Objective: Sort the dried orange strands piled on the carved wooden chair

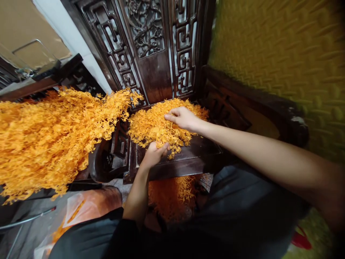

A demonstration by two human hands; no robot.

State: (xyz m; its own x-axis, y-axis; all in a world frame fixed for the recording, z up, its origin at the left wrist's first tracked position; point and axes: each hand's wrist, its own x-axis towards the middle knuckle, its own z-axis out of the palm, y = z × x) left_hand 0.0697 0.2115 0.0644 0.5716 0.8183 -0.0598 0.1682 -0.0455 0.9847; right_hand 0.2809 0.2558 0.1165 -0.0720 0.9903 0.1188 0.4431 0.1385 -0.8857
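Observation:
Orange plastic flower sprigs with thin branching stems lie in a pile (pixel 142 120) on a dark carved wooden seat (pixel 188 156). My left hand (pixel 155 155) is closed at the near edge of the pile, gripping an orange sprig (pixel 164 133) between thumb and fingers. Above and to the right, my right hand (pixel 184 118) has its thumb and fingers pinched together over the pile, close to the sprig's bare stems. Whatever sits between those right fingertips is too small to make out.
A big bundle of orange sprigs (pixel 48 136) lies at left. Behind the seat rises a carved wooden back (pixel 155 72). More orange pieces (pixel 172 194) sit below the seat. A plastic bag (pixel 88 205) is at lower left, and a yellow textured surface (pixel 283 54) at right.

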